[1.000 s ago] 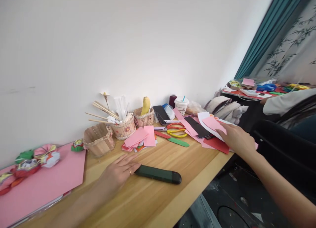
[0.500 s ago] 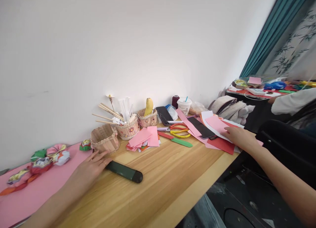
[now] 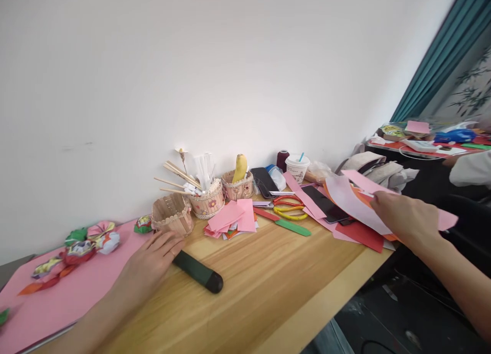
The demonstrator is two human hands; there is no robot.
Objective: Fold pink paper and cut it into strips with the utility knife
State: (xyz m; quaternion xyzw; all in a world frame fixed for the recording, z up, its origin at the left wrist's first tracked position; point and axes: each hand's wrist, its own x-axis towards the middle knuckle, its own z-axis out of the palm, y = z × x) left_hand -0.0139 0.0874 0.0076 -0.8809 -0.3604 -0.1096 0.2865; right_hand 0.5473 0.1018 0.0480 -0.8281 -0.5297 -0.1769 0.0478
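A: What is the biggest thing here?
B: The long wooden table (image 3: 268, 287). It runs along a white wall (image 3: 192, 62). A big pink sheet (image 3: 57, 297) lies flat at its left end, with folded paper flowers (image 3: 76, 244) on top.

A: Where is the left hand?
B: The left hand (image 3: 148, 264) lies flat on the table, fingers spread out wide. It grips nothing. Its fingertips touch the end of a dark green case (image 3: 199, 272), which lies on the wood just beside the pink sheet.

A: And the right hand?
B: The right hand (image 3: 402, 218) is at the right end of the table. Its fingers are closed on a pale pink paper (image 3: 356, 200) and hold it up a bit above a messy pile of red and pink sheets (image 3: 356, 231). A black phone (image 3: 326, 203) lies in that pile.

A: What is in the middle?
B: A small heap of pink paper bits (image 3: 233, 218). Behind it stand three little stick baskets. One basket (image 3: 172, 218) is near the left hand, one holds wooden sticks (image 3: 180, 177), and one holds a banana (image 3: 240, 167).

A: Anything smaller?
B: Scissors with red and yellow handles (image 3: 286, 208), a green strip (image 3: 293, 227), and a white cup (image 3: 297, 167) by the wall.
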